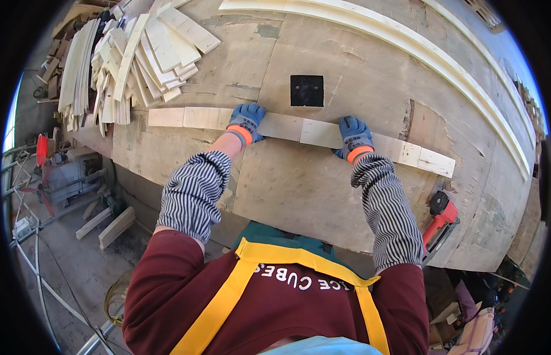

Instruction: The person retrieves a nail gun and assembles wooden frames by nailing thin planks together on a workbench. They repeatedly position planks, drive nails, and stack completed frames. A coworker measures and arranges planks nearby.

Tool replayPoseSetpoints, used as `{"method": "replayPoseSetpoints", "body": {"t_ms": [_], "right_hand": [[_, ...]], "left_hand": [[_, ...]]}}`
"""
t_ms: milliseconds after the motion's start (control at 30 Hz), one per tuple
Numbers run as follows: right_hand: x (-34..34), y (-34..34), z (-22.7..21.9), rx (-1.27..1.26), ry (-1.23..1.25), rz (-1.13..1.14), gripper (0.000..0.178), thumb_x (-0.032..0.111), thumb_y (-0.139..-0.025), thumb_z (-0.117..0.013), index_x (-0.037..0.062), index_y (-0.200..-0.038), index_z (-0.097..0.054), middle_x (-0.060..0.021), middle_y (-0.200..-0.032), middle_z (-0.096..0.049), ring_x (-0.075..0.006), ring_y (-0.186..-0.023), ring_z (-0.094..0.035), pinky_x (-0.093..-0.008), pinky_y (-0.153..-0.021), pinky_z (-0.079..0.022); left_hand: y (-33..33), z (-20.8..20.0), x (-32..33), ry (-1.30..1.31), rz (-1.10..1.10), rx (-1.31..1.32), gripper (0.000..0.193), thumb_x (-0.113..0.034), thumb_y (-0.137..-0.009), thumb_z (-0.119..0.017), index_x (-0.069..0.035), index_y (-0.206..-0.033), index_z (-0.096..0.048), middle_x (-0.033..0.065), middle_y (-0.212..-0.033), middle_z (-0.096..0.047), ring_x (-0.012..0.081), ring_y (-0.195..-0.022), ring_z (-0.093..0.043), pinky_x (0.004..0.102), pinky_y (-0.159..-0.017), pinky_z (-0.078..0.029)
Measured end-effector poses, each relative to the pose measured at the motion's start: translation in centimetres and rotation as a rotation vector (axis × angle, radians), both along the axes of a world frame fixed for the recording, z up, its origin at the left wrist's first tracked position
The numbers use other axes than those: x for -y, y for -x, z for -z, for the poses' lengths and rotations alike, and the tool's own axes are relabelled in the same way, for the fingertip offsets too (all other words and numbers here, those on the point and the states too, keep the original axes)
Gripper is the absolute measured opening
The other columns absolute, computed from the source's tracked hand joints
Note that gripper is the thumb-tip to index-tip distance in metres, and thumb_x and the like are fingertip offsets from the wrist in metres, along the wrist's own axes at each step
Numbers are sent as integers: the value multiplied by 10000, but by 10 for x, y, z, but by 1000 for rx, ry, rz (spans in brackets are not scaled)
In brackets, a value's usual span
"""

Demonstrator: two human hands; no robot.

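A long pale strip of wood (281,126), with seams that divide it into several short lengths, lies across the worktable (287,183) in front of me. Gloved in blue and grey with an orange cuff, my left hand (247,121) is closed over the strip left of its middle. My right hand (354,137), in a matching glove, grips it to the right of the middle. Fingers go over the far edge, and the thumbs are by the near edge. A black square plate (307,91) sits beyond the strip, between my hands.
Loose pale boards (154,56) are heaped at the far left. Long wooden strips (400,42) run along the far right side. A red and black nail gun (442,214) rests near the table's right front edge. Machinery (74,177) and wood offcuts (117,228) stand on the floor at left.
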State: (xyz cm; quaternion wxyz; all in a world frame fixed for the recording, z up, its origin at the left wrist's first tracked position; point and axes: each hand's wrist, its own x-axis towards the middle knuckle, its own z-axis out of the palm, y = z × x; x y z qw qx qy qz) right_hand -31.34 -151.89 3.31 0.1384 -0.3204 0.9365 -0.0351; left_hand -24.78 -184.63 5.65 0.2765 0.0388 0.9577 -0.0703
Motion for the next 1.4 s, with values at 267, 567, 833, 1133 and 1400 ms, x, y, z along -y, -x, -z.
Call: {"method": "replayPoseSetpoints", "body": {"t_ms": [267,567,833,1133,1400], "right_hand": [[2,2,3,109,-149,75,897,431,-598,-804,115,-1362,-455,-121,-1286,-516,-328,-1203,-480,-407,-1050,-378],[-3,-26,14,108,-120,88,900,410,-567,-810,128,-1349,-467,-113,-1257,-512,-317,-1165,-476,-434,-1019,-379],[-30,-104,12,36,122,-77,822,332,-519,-805,100,-1258,-529,-128,-1198,-527,-295,-1119,-500,-473,-1054,-363],[-26,-70,-51,81,21,-18,948,592,-650,-737,114,-1401,-410,-119,-1320,-510,-291,-1213,-483,-504,-1073,-316],[-30,-48,-63,178,-1,95,496,529,-664,-775,220,-1028,-640,-23,-1023,-645,-257,-1019,-592,-451,-881,-418]], "left_hand": [[1,8,2,11,15,-77,865,-461,-626,-819,-145,-1340,-446,90,-1259,-496,281,-1194,-475,410,-1070,-332],[-40,17,1,70,40,-37,872,-545,-629,-755,-139,-1339,-451,103,-1249,-495,325,-1177,-458,490,-1042,-332],[-156,10,-12,-225,-60,-291,739,-432,-543,-812,-114,-1153,-544,111,-1125,-532,313,-1085,-504,439,-949,-402],[-153,18,64,-233,65,-561,860,-442,-524,-820,-135,-1242,-461,63,-1209,-537,280,-1144,-505,561,-1109,-231],[-129,-25,67,-138,42,-788,836,-465,-519,-826,-193,-1232,-484,26,-1109,-533,247,-1085,-508,555,-1060,-299]]}}
